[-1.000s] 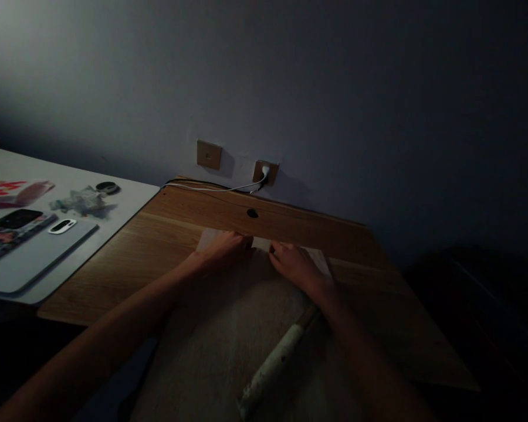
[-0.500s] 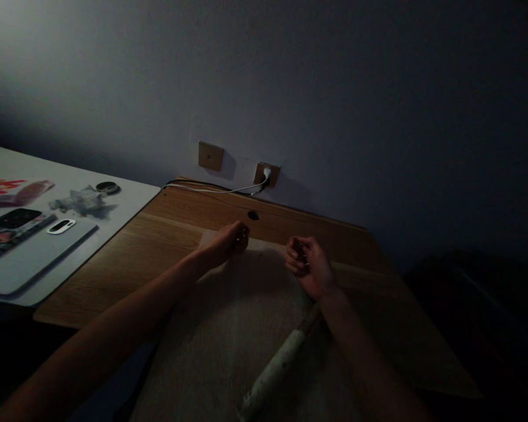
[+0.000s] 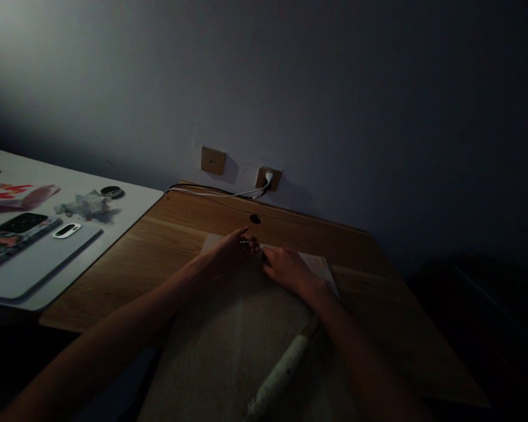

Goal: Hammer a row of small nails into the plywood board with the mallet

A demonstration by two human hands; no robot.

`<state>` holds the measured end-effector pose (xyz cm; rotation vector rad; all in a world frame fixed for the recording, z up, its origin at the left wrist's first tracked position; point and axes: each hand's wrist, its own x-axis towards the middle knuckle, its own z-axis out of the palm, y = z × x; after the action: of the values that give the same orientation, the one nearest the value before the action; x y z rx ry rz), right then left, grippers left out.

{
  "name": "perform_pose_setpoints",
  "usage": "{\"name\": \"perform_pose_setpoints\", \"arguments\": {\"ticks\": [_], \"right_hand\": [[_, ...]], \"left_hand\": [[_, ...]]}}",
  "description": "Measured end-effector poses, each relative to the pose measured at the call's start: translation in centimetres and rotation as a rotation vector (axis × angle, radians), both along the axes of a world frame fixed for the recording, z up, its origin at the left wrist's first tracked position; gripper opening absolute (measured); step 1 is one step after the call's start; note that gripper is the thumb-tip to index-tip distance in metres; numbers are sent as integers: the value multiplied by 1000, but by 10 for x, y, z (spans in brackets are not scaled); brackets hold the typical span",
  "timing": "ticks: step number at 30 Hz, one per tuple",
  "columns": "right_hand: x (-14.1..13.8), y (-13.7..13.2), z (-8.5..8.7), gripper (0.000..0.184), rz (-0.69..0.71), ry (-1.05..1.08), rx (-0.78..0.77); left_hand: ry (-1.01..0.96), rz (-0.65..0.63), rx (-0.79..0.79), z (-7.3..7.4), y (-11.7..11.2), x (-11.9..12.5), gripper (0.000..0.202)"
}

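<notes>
**Hands meet at the far edge of the sheet**

Nearest to me, a pale-handled tool [image 3: 281,372] lies slantwise on the pale sheet [image 3: 229,334], just beside my operator's right forearm. The sheet covers the near middle of the wooden desk [image 3: 149,258].

Both arms reach to the sheet's far edge. The left hand [image 3: 231,255] has its fingers drawn narrow, their tips at a thin bright sliver [image 3: 246,242]. In this dim light I cannot tell whether the sliver is actually gripped. The right hand [image 3: 286,271] lies palm down on the sheet with its fingers stretched towards the left hand, almost touching it, and I see nothing in it.

Half a second ago the hands were lifted, apart and curled into loose fists. Now they are down and close together, much as they lay a second ago.

Beyond them the desk has a dark hole [image 3: 255,218]. On the wall behind, a white plug [image 3: 269,176] sits in a socket. On the left, a white desk [image 3: 127,196] carries a laptop [image 3: 30,264] and a phone [image 3: 13,231].
</notes>
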<state>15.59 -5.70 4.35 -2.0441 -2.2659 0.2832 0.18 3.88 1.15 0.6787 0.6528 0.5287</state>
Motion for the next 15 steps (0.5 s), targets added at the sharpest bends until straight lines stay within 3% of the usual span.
{"name": "perform_pose_setpoints", "arguments": {"ticks": [2,7,12,15], "right_hand": [[3,1,5,11,29,-25,17],[7,7,22,16,-5,-18,122],[-8,22,41,11,34,58,130],[-23,31,46,11,83,112,127]], "left_hand": [[-84,30,-135,3,-1,-1,40],[-107,18,-190,7,-5,0,44],[-73,-67,-80,-1,-10,4,48],[-79,-21,35,-7,-11,6,37]]}}
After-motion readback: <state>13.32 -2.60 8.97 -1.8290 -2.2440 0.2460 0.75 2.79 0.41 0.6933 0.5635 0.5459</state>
